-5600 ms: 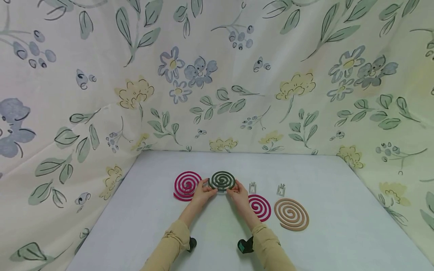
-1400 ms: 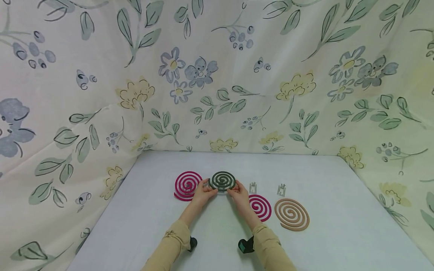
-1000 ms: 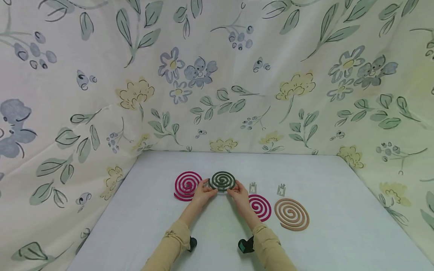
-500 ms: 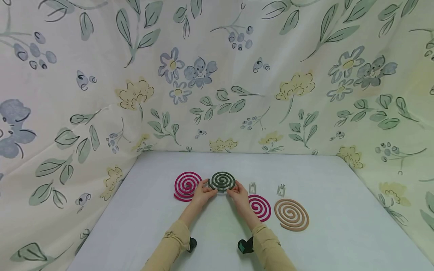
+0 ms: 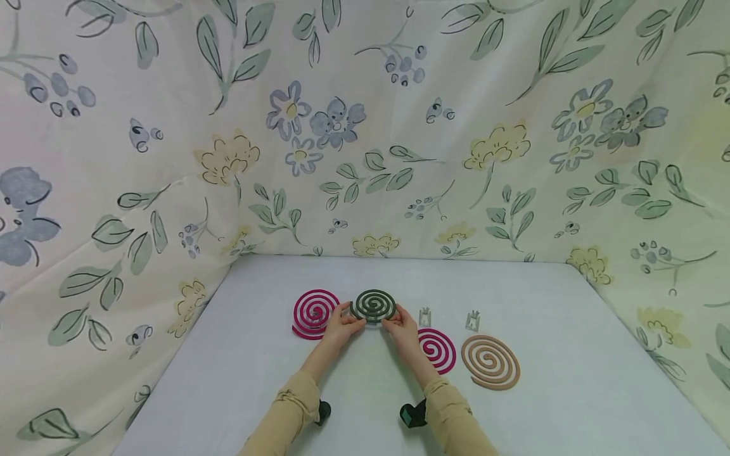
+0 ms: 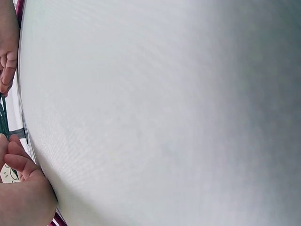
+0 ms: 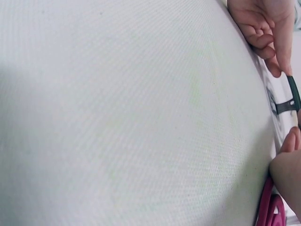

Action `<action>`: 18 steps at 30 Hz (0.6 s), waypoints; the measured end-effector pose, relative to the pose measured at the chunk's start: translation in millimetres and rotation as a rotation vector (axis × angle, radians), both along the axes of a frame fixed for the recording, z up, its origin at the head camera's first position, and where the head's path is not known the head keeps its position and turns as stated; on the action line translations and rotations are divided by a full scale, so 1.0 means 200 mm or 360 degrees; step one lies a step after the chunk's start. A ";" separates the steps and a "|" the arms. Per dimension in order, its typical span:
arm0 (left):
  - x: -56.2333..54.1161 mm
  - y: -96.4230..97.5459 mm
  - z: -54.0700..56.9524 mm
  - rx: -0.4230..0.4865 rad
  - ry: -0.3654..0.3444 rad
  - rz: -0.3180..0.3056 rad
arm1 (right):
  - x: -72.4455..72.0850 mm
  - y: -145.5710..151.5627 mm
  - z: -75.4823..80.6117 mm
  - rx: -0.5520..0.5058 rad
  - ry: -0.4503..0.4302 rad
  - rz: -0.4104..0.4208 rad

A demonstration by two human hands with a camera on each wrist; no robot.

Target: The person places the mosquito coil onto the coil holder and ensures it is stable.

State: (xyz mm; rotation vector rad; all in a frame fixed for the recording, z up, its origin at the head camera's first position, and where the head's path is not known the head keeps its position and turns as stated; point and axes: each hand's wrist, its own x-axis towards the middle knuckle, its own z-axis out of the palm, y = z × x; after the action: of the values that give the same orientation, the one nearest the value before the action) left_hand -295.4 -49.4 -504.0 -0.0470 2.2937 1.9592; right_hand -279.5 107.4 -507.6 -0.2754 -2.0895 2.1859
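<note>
A dark green mosquito coil lies level between my two hands near the middle of the table, above a small metal stand. My left hand pinches the coil's left edge, thumb toward me. On the opposite side, my right hand pinches its right edge the same way. The wrist views catch the stand just under the coil; whether the two are locked together cannot be told. Left of the left hand, a magenta coil sits with a metal stand showing at its middle.
Beside the right forearm lies another magenta coil, partly covered. A tan coil is further right. Two metal stands lie flat behind these coils. Floral cloth hangs behind the white table.
</note>
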 end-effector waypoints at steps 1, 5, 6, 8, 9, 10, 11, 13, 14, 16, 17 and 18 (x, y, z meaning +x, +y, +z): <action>0.00 0.00 0.00 0.0000 0.0002 -0.0003 | 0.00 0.00 0.00 -0.0003 -0.0003 -0.0003; 0.01 0.00 0.01 0.0009 0.0021 -0.0018 | -0.01 0.00 -0.01 -0.0005 -0.0001 -0.0007; 0.01 0.00 0.01 0.0018 0.0028 -0.0022 | -0.01 0.00 -0.02 -0.0003 0.0003 -0.0004; 0.01 0.00 0.01 0.0035 0.0037 -0.0029 | -0.01 0.00 -0.02 0.0001 -0.0001 -0.0005; 0.01 0.00 0.01 0.0041 0.0043 -0.0031 | -0.01 0.00 -0.02 0.0005 -0.0001 -0.0005; 0.01 0.00 0.01 0.0044 0.0050 -0.0033 | -0.01 0.01 -0.02 0.0012 0.0001 -0.0003; 0.01 0.00 0.01 0.0045 0.0052 -0.0032 | -0.01 0.01 -0.02 0.0015 0.0000 -0.0003; 0.01 0.00 0.01 0.0047 0.0041 -0.0027 | -0.01 0.00 -0.02 0.0018 -0.0012 -0.0009; 0.01 0.00 0.01 0.0041 0.0043 -0.0027 | -0.01 0.01 -0.02 0.0022 -0.0009 -0.0007; 0.01 0.00 0.01 0.0035 0.0034 -0.0020 | 0.00 0.01 -0.01 0.0023 -0.0008 -0.0004; 0.00 0.00 0.01 0.0036 0.0027 -0.0017 | 0.00 0.01 -0.01 0.0017 -0.0009 -0.0003; 0.00 0.00 0.01 0.0036 0.0021 -0.0014 | 0.00 0.01 -0.01 0.0017 -0.0002 0.0001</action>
State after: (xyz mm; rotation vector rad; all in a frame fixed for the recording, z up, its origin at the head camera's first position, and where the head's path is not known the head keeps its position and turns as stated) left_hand -294.5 -49.4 -502.8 -0.0221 2.2757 1.9865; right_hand -279.9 108.6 -509.6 -0.2751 -2.1016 2.1745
